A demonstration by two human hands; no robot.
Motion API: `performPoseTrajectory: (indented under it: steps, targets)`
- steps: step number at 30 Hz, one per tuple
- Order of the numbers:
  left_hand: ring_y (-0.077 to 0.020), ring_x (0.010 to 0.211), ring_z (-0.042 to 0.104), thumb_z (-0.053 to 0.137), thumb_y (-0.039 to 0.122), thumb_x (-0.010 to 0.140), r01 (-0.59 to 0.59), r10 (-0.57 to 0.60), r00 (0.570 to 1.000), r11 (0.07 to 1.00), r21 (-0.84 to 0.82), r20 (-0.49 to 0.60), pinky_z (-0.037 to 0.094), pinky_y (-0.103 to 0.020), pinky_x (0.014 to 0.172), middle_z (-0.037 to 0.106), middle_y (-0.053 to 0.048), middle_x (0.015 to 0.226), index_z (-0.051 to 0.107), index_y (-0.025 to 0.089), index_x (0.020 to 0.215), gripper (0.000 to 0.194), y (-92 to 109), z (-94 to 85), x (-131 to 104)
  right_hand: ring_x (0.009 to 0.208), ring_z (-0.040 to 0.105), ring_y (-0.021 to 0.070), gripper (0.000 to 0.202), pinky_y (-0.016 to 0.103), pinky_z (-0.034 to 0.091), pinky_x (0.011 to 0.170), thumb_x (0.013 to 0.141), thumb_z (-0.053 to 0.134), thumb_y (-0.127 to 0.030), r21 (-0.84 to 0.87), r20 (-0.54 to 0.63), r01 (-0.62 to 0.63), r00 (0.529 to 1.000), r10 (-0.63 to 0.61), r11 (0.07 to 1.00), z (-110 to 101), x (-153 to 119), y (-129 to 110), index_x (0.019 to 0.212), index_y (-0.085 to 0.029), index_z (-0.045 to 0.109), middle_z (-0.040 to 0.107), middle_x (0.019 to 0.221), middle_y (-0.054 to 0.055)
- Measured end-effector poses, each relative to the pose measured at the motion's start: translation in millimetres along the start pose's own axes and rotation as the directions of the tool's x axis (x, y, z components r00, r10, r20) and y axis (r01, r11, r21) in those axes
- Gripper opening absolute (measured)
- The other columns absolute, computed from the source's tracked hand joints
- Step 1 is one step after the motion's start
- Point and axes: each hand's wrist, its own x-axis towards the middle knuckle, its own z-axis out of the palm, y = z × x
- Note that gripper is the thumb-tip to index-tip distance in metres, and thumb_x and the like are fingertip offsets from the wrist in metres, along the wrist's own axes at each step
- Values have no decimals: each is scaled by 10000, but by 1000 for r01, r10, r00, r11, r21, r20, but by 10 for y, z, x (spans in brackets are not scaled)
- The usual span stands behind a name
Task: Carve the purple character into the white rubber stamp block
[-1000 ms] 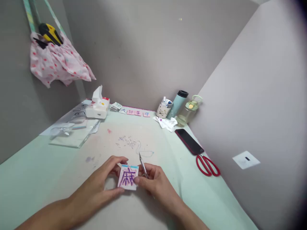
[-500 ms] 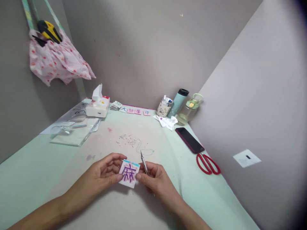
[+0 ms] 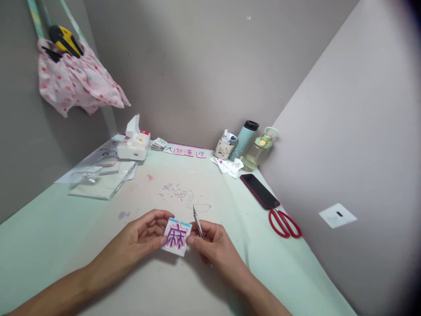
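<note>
Low over the middle of the table is a small white stamp block (image 3: pixel 176 237) with a purple character and a blue strip along its top edge. My left hand (image 3: pixel 144 235) is closed on its left side, thumb on the front. On the right side, the thumb of my right hand (image 3: pixel 210 243) touches the block's edge. A slim metal craft knife (image 3: pixel 198 224) rests in the same hand, blade pointing up and away. Beyond my hands, small carved shavings (image 3: pixel 177 192) lie scattered near a thin curled thread-like strip.
At the back stand a tissue pack (image 3: pixel 134 146), several character pieces (image 3: pixel 188 152), a pen cup (image 3: pixel 225 147), a blue tumbler (image 3: pixel 244 140) and a green-lidded bottle (image 3: pixel 258 151). A phone (image 3: pixel 259 191) and red-handled scissors (image 3: pixel 284 224) lie right. Plastic-wrapped sheets (image 3: pixel 101 186) lie left.
Almost nothing differs. The block is tilted very slightly in my fingers, and the whole view has shifted a little. Both hands keep their hold.
</note>
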Motion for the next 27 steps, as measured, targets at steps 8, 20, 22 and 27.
performPoseTrajectory:
  steps: [8,20,22,27]
  targets:
    - [-291,1140,692,745,477,962,24,-23,999,999,-38,33,539,-415,1001,725,-90,1211,577,278,1375,489,70,23,-34,472,290,39,416,221,210,436,784,865,-507,14,6,-6,1000,5,1000,-11,2,10,834,-136,685,456,623,-75]
    - [-282,1148,685,705,464,1000,36,-35,998,999,-26,61,530,-406,1007,714,-71,1218,550,300,1387,449,93,19,-60,468,278,39,410,223,211,445,802,853,-513,1,17,6,1000,-6,1000,-30,7,19,816,-154,657,460,618,-72]
    - [-289,1154,681,708,459,997,35,-34,998,999,-19,57,527,-417,1016,710,-75,1216,547,296,1386,452,79,14,-62,474,287,39,405,224,214,450,802,851,-508,-3,16,2,1000,-2,1000,-33,4,15,818,-151,660,472,631,-68]
    - [-297,1168,675,711,468,989,37,-36,997,999,-2,67,520,-433,1036,704,-88,1245,539,292,1394,474,75,7,-61,482,282,43,387,229,216,459,806,846,-495,-4,14,6,1000,-6,1000,-23,-10,3,830,-147,679,457,619,-76]
